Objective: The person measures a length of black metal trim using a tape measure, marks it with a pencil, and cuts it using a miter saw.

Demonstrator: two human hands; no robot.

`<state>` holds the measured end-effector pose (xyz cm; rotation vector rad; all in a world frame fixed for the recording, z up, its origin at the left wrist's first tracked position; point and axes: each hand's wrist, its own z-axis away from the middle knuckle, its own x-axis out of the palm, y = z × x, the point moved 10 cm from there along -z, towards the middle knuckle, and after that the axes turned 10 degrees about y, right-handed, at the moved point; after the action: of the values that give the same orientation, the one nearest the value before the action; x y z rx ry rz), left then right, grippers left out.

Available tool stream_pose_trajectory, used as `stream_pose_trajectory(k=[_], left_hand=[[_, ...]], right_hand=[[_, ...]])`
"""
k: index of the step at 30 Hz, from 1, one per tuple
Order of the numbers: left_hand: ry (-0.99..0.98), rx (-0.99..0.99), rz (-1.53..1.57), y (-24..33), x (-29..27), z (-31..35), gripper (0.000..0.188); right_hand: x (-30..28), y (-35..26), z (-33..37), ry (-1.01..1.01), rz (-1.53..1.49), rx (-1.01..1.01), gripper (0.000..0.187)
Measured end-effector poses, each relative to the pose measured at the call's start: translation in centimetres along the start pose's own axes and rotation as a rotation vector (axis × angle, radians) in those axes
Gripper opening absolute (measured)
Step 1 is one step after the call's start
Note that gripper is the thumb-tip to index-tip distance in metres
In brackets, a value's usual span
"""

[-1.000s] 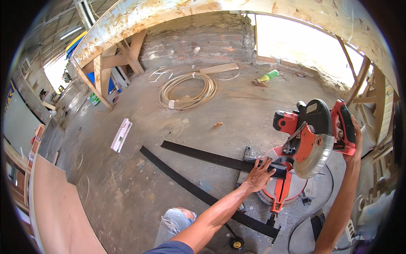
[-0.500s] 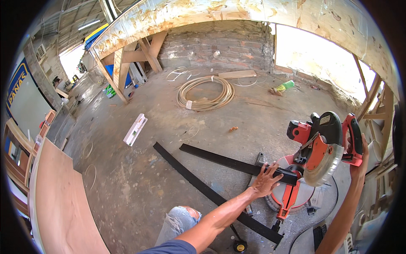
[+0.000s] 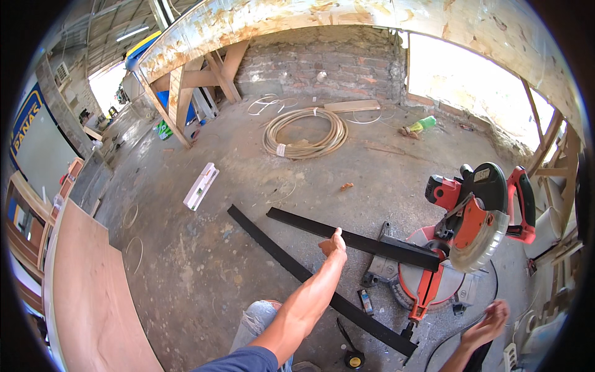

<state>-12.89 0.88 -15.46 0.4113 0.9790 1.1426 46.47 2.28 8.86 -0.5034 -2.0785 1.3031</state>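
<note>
A long black strip [image 3: 372, 245] lies with its right end on the red and grey base of a miter saw [image 3: 477, 217]. My left hand [image 3: 333, 245] is at the strip's near edge, left of the saw, thumb across the top and fingers curled, partly hidden. The saw's head is raised, and its red and black handle [image 3: 524, 208] is free. My right hand [image 3: 488, 322] is low at the right, away from the handle, empty, with slightly blurred, loosely bent fingers. A second black strip [image 3: 291, 263] lies slantwise on the floor, partly behind my left forearm.
A tape measure [image 3: 354, 359] and a small box [image 3: 365, 302] lie near the second strip. A black cable [image 3: 443, 343] curves by the saw. Farther off are a hose coil [image 3: 304, 154], a pale case [image 3: 201, 186] and a green bottle [image 3: 426, 123]. A wooden panel [image 3: 87, 279] stands left.
My right hand has let go of the saw handle and dropped toward the lower right. My left hand has slid left along the strip, away from the saw. The saw head stays raised.
</note>
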Motion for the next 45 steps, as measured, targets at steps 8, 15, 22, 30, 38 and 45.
stream_pose_trajectory(k=[8,15,22,30,38,45], left_hand=[[-0.2,-0.176,0.429,-0.1,4.9,1.0,0.029],[-0.112,0.033,0.479,9.4,-2.4,0.7,0.044],[-0.228,0.338,0.723,20.3,-11.0,2.6,0.04],[-0.568,0.468,0.892,26.8,-22.4,6.8,0.023],[-0.449,0.886,0.856,30.4,-31.4,11.9,0.022],[-0.24,1.34,0.817,31.4,-37.1,16.6,0.027]], right_hand=[[7.5,-0.8,20.6,-0.83,0.408,-0.211,0.025],[9.6,2.0,30.2,-1.286,0.732,-0.51,0.057],[9.4,6.0,32.3,-1.412,0.843,-0.428,0.068],[11.3,8.3,32.0,-1.536,0.956,-0.297,0.068],[11.9,9.1,31.6,-1.616,0.969,-0.234,0.068],[11.9,8.4,31.7,-1.599,0.978,-0.249,0.07]])
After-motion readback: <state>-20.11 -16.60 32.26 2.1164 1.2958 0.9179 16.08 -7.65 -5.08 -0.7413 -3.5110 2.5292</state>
